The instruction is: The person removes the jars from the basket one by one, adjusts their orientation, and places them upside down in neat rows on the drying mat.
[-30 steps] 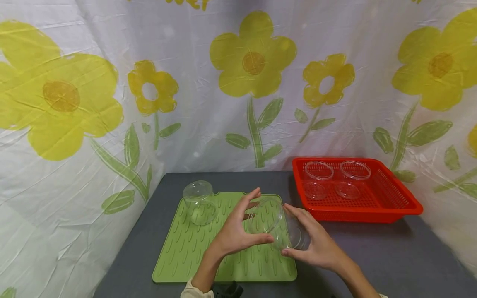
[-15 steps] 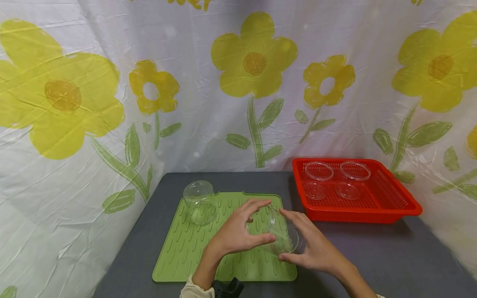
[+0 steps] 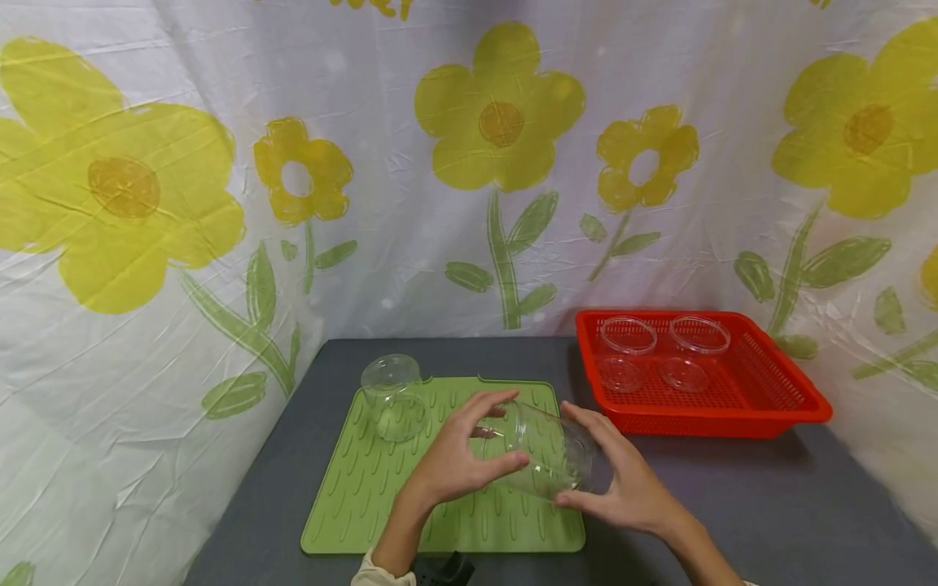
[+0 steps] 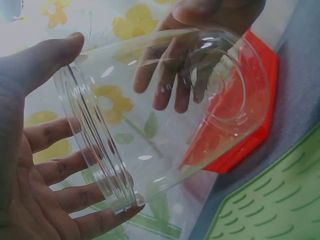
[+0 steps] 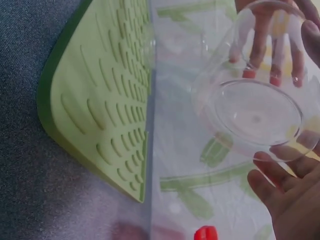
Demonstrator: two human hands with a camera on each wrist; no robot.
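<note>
Clear plastic jar, tipped on its side, above the right part of a green ribbed mat. Left hand curled round its open mouth, right hand cupping its base. Further right, red basket with two clear jars. Second jar upturned at mat's back. Wrists cut off.

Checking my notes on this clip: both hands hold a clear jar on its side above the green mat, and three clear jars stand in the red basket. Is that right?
Not quite. The head view shows two clear jars in the red basket, not three. The rest holds: the left hand and the right hand hold a clear jar on its side above the green mat.
</note>
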